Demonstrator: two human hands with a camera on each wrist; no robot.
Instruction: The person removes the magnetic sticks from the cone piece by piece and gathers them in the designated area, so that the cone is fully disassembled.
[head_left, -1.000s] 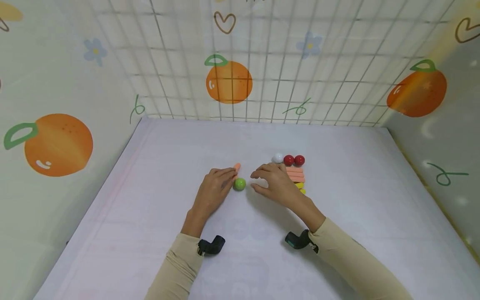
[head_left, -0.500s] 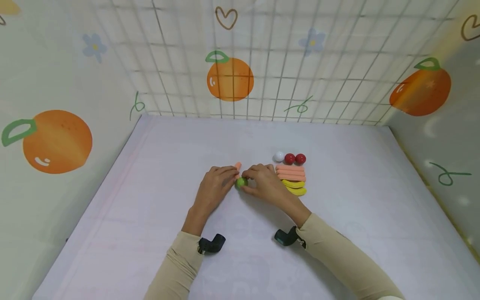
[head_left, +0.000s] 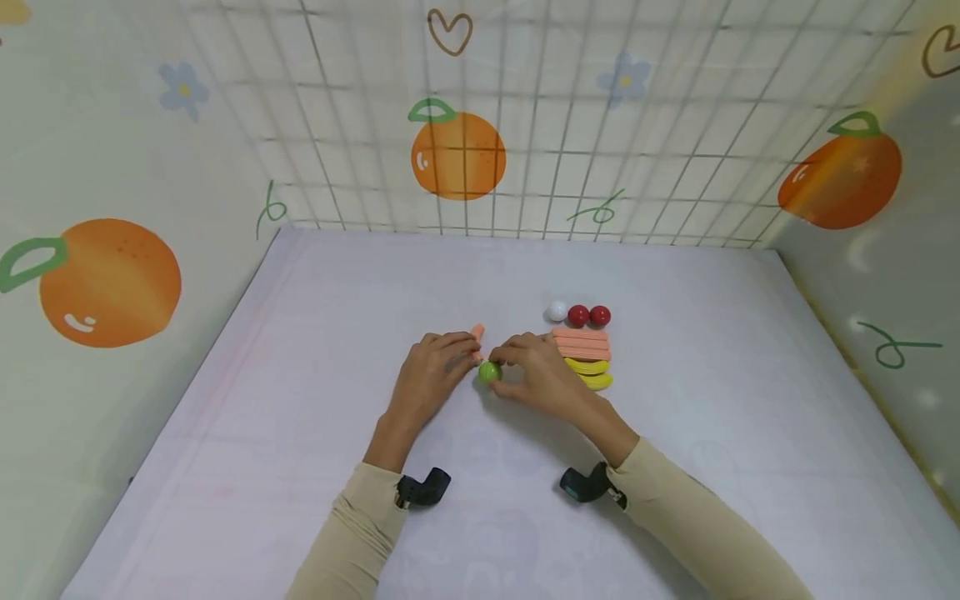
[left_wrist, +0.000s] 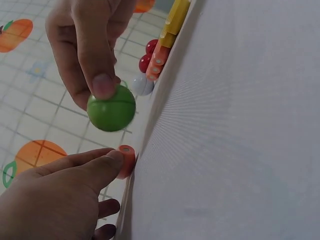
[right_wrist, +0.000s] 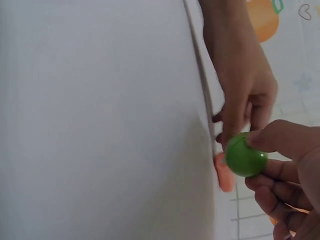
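My left hand [head_left: 431, 371] stays low at the table, its thumb and fingers pinching a salmon-pink toy sausage [left_wrist: 128, 161] that lies on the cloth. Part of the sausage is hidden under the fingers in the head view. My right hand [head_left: 542, 372] pinches a glossy green ball [head_left: 490, 372] between thumb and fingertips. In the left wrist view the ball hangs a little off the table surface, near the sausage's end. The right wrist view has the ball [right_wrist: 246, 155] overlapping the left fingertips.
Right of my right hand lie several pink toy sausages [head_left: 581, 343] side by side, with yellow toy bananas [head_left: 592, 381] in front. Behind them sit a white ball [head_left: 557, 311] and two red balls [head_left: 578, 315] in a row. Printed curtains [head_left: 360, 125] enclose the table's back and sides.
My right hand has moved left to the green ball, taken hold of it and drawn it slightly right. The bananas and sausages beside it have come into fuller view. My left hand has hardly moved.
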